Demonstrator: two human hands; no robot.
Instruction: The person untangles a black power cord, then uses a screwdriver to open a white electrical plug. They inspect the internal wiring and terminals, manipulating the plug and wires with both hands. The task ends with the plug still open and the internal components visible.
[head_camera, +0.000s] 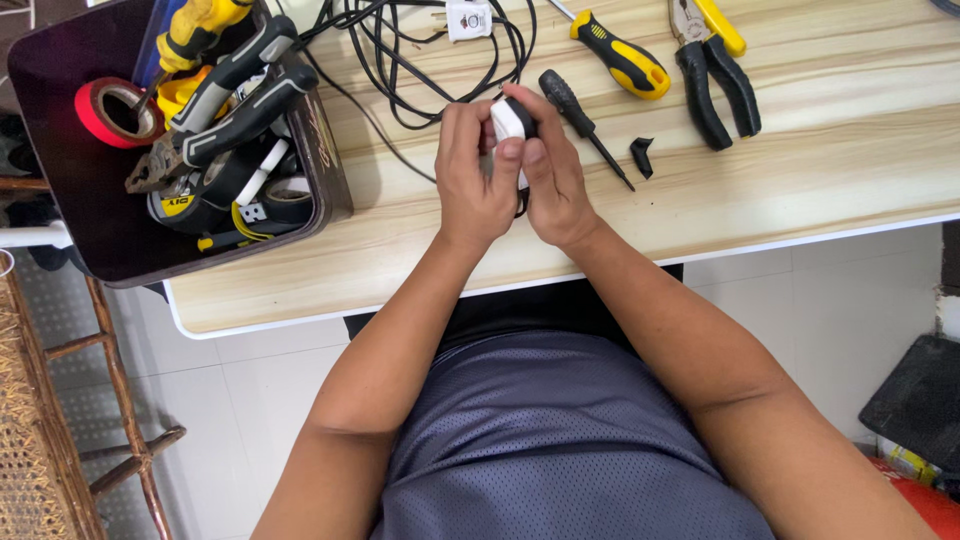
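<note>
My left hand (472, 180) and my right hand (553, 170) meet over the wooden table (800, 170), both closed around a small white and black plug-like part (509, 119). My left thumb presses on its white face. A black cable (420, 60) runs from the part to a loose coil farther back. A black-handled screwdriver (582, 124) lies just right of my right hand, with a small black plastic piece (641, 156) beyond its tip.
A dark tool box (70, 200) at the left holds red tape (110, 110), pliers and other tools. A yellow-and-black screwdriver (622, 62), black-and-yellow pliers (712, 70) and a white plug (468, 18) lie at the back. A wooden chair (60, 400) stands at lower left.
</note>
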